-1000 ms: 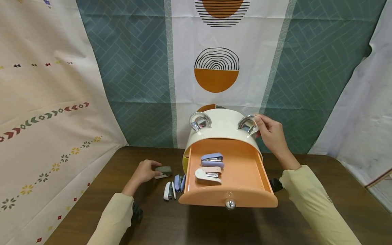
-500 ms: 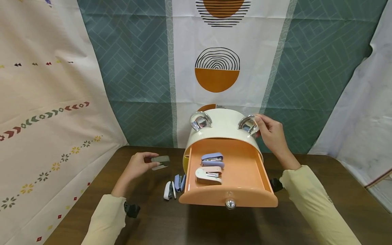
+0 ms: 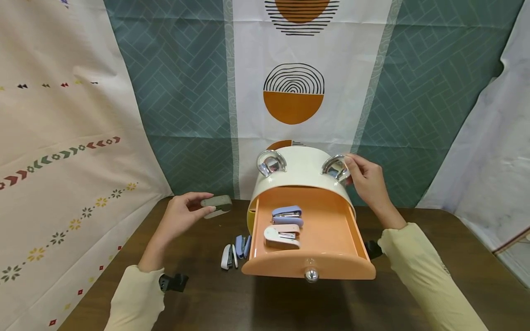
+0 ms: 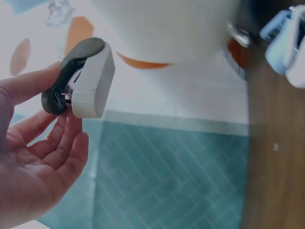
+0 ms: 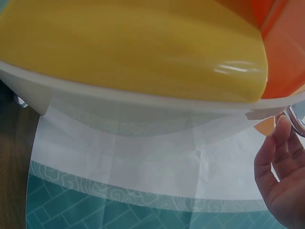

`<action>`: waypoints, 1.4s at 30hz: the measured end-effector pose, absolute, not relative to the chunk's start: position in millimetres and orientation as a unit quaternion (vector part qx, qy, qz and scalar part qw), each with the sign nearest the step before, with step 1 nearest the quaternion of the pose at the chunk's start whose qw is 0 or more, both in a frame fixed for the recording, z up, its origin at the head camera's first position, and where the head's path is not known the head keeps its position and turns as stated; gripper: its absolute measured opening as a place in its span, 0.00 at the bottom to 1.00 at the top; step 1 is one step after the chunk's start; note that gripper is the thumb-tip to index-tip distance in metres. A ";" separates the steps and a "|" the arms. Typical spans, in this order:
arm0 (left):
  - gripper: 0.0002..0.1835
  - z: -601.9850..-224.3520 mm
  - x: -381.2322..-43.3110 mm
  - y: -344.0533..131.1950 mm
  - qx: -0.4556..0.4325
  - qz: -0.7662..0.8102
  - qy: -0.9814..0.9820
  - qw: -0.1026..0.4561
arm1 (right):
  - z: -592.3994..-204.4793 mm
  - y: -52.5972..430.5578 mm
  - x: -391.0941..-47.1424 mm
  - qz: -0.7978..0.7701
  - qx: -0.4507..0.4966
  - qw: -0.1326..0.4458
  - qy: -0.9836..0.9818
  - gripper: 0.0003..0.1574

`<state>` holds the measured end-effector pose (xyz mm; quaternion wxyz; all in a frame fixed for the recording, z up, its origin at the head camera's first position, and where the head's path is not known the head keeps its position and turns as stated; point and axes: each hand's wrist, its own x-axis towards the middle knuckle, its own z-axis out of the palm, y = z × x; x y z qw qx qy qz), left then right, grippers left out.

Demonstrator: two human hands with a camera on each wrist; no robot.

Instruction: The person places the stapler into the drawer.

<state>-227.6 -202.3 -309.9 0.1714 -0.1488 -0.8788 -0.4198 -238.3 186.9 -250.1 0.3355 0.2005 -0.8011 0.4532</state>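
Observation:
My left hand [image 3: 181, 214] pinches a dark green and white stapler [image 3: 218, 204] between thumb and fingers, raised over the table's far left part. In the left wrist view the stapler [image 4: 81, 78] shows its green arm and white base. My right hand [image 3: 366, 184] grips the right silver ring [image 3: 334, 166] on top of a cream rounded cabinet [image 3: 304, 168]. The cabinet's orange drawer [image 3: 327, 230] is pulled out. Inside its left half lie a lavender stapler [image 3: 287, 221] and a pink and white stapler [image 3: 281, 242].
On the brown table [image 3: 207, 303], left of the drawer, a white stapler [image 3: 226, 257] and a blue stapler [image 3: 241, 247] stand side by side. A second silver ring [image 3: 271, 163] is on the cabinet's left top. A round silver knob [image 3: 311, 276] projects from the drawer front. Patterned cloths hang behind.
My left hand has lifted the green stapler off the table and moved it up and away, slightly left at first. My right hand stays at the ring; the drawer has not moved.

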 end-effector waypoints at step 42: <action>0.18 -260.3 -182.3 -74.1 -0.342 -0.480 -0.798 0.130 | -251.0 188.7 -239.4 0.447 0.198 0.336 -0.805 0.16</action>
